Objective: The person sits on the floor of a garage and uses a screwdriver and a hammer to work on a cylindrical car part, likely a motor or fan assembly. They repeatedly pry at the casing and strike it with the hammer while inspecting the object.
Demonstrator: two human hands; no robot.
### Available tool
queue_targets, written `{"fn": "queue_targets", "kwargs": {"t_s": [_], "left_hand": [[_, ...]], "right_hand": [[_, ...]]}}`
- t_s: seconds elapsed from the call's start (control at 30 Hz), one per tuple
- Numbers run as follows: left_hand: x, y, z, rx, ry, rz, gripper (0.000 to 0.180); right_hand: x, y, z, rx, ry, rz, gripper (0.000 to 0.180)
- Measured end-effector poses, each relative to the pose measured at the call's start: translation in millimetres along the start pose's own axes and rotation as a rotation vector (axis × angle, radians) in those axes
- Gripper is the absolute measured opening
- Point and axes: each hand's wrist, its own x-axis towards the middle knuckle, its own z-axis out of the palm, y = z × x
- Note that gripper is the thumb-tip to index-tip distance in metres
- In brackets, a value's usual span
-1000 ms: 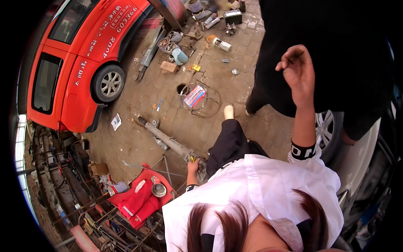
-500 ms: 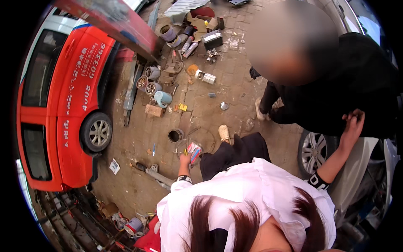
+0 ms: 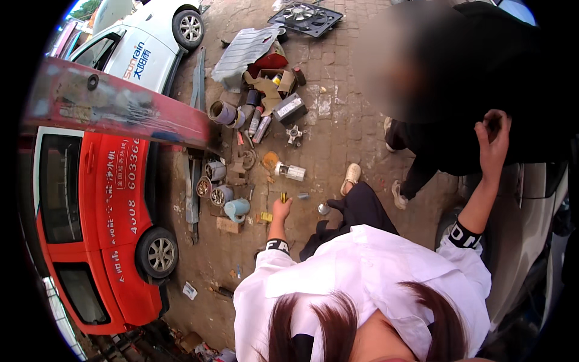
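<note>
My left hand (image 3: 280,211) is closed round a small yellow-and-black object (image 3: 284,197), too small to identify. It hangs over the brick paving, near a yellow box (image 3: 266,216) and a light blue jug (image 3: 236,210). A short grey cylinder (image 3: 303,195) lies just right of it, and a white-and-silver canister (image 3: 290,172) lies beyond. Out to the right, my right hand (image 3: 494,137) is raised with bent, parted fingers and nothing visible in them. It overlaps the dark clothing of a person (image 3: 482,72) in view; whether it touches them I cannot tell.
A red van (image 3: 114,223) and a red post (image 3: 120,108) stand at the left. Buckets of small parts (image 3: 222,195), spray cans (image 3: 261,129), a dark battery-like box (image 3: 290,110) and a radiator fan (image 3: 306,18) lie ahead. A pale car (image 3: 518,211) is close on the right.
The view has shifted forward, bringing the white car and fan into sight. My left hand is now near the jug; the pink-and-white box beside it is out of sight. My right hand is higher.
</note>
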Motion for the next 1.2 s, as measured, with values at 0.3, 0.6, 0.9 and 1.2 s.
{"fn": "queue_targets", "kwargs": {"t_s": [0.3, 0.6, 0.9, 1.2], "left_hand": [[-4.2, 71.2, 17.8, -0.322, -0.144, -0.635, 0.029], [144.4, 184.2, 37.2, 0.068, -0.212, -0.676, 0.030], [513.0, 432.5, 109.2, 0.042, -0.222, -0.144, 0.038], [668.1, 718.5, 198.6, 0.057, -0.348, 0.289, 0.038]], "right_hand": [[133.1, 39.6, 112.9, 0.102, -0.261, 0.167, 0.017], [238.2, 143.7, 183.2, -0.064, -0.697, 0.210, 0.027], [343.7, 226.6, 198.5, -0.275, -0.645, 0.475, 0.030], [458.6, 321.2, 204.0, -0.379, -0.522, 0.770, 0.029]]}}
